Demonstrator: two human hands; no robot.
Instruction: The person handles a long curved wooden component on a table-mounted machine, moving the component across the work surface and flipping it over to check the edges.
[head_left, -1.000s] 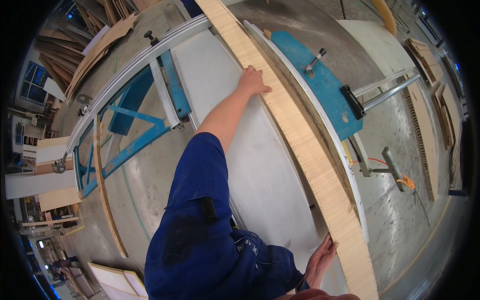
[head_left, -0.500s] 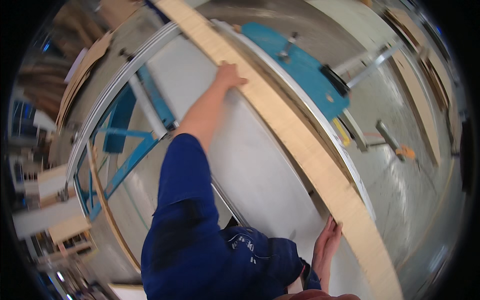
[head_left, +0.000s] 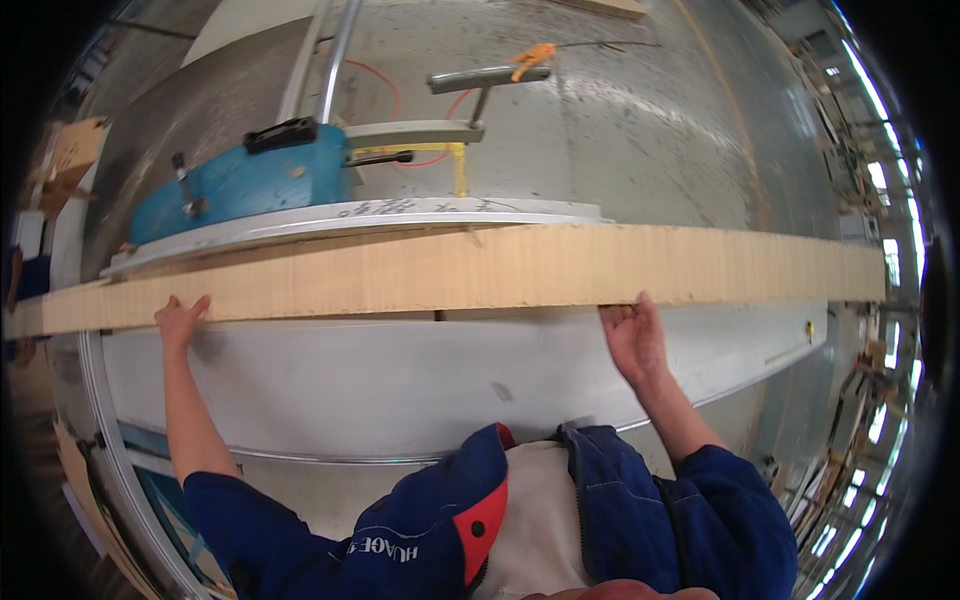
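A long pale wooden board (head_left: 420, 275) runs across from the far left to the right, above the machine's light grey metal table (head_left: 400, 385). My left hand (head_left: 182, 322) grips its near edge towards the left end, the thumb and a fingertip showing on top. Further right, my right hand (head_left: 635, 340) is palm up at the same edge. Its fingers reach beneath the board, where their tips are hidden, and the thumb lies against the edge. The board's right end sticks out past the table.
Behind the board lie a pale metal rail (head_left: 380, 213) and a teal machine part (head_left: 245, 185) with a black handle (head_left: 282, 134). Beyond, an orange air gun (head_left: 533, 60) rests on a metal bar (head_left: 470, 82). A brown cardboard box (head_left: 80, 150) is at far left.
My view has swung round, so the board, formerly slanting down to the right, now lies nearly crosswise. Both hands stay at its near edge. My right hand now shows more fully, palm up.
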